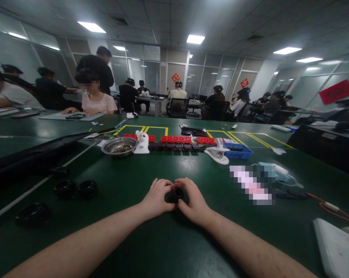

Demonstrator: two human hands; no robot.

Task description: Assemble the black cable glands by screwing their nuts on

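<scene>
In the head view, my left hand (158,196) and my right hand (194,201) meet over the green tabletop, fingertips curled towards each other. Between them is a small black cylindrical part (178,192) with a dark round opening on top. Fingers and thumbs of both hands close on it from either side; its lower portion is partly hidden and its exact kind is unclear. Off to the left lie black ring-shaped pieces: a pair side by side (76,189) and a larger one (33,214) nearer to me.
Ahead stand a metal bowl (119,147) of small parts, white clamps (218,153), a row of red trays (176,139) and a blue bin (238,150). Right of my hands lie a face mask (274,173) and a white box (338,247). People sit at tables beyond.
</scene>
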